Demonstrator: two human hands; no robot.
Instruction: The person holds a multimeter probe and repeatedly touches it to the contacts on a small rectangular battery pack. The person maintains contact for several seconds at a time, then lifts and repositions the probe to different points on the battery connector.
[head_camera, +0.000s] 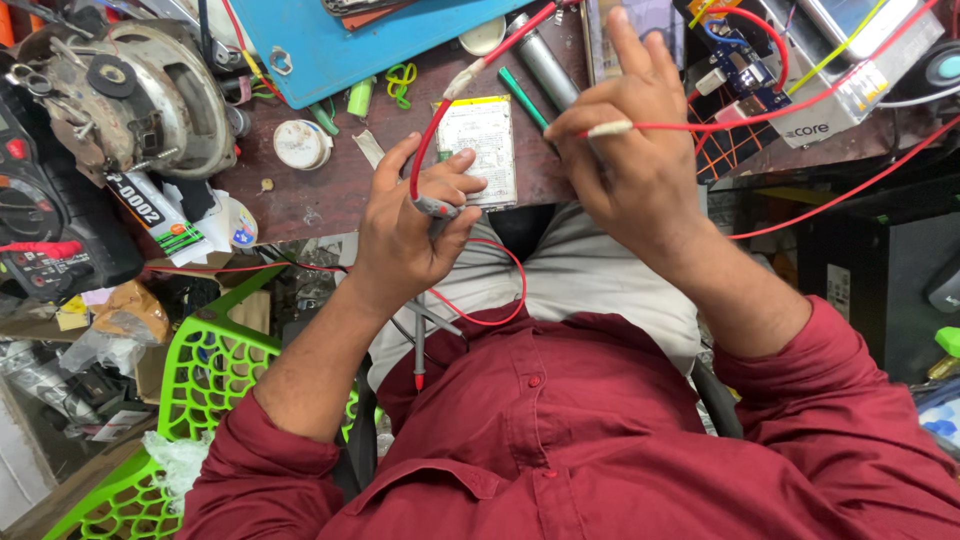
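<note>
My left hand (408, 232) is closed around a grey clip on a red wire (428, 135) that loops up toward the bench. My right hand (632, 150) pinches the pale sleeved end of another red wire (720, 125) between thumb and forefinger; that wire runs right toward a blue circuit board (738, 52). Between the hands, a flat silver battery pack (482, 148) with a label lies at the bench edge. A thin probe with a red tip (419, 350) hangs down over my lap.
A worn angle grinder (140, 95) and a black multimeter (45, 215) sit at the left. A blue cutting board (350, 40), a grey cylinder (545, 65), a green pen (522, 97) and a white round lid (300, 143) crowd the brown bench. A green plastic chair (205, 375) stands lower left.
</note>
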